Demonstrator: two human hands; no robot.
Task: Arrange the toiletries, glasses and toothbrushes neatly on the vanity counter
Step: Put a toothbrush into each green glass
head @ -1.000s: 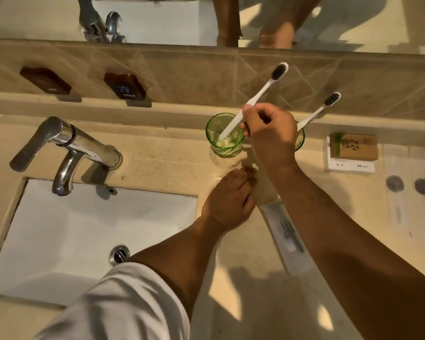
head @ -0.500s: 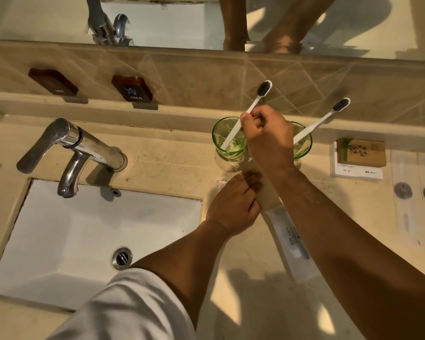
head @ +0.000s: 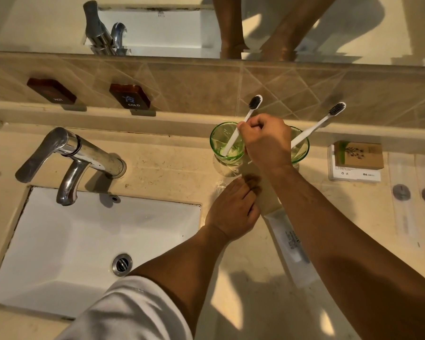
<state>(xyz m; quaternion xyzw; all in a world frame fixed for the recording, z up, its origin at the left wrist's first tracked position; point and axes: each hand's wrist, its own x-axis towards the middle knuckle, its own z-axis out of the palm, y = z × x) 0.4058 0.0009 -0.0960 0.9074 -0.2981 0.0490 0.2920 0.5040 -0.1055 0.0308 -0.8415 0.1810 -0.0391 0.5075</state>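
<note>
Two green glasses stand at the back of the vanity counter (head: 172, 168). In the left glass (head: 222, 143) leans a white toothbrush (head: 249, 111) with black bristles, and my right hand (head: 268, 141) is shut on its handle above the rim. The right glass (head: 301, 148), partly hidden by that hand, holds a second white toothbrush (head: 322, 120) leaning right. My left hand (head: 233, 209) presses flat on the counter on the end of a clear toothbrush wrapper (head: 292, 244), fingers together.
A brown soap box (head: 358, 155) lies on a white box at the right, with two flat sachets (head: 415, 204) beyond. The chrome tap (head: 69, 155) and white basin (head: 84, 241) are at the left. HOT and COLD plaques sit on the tiled ledge.
My right hand has lowered the toothbrush into the left glass; its head now stands less high and more upright. The left hand has stayed on the wrapper.
</note>
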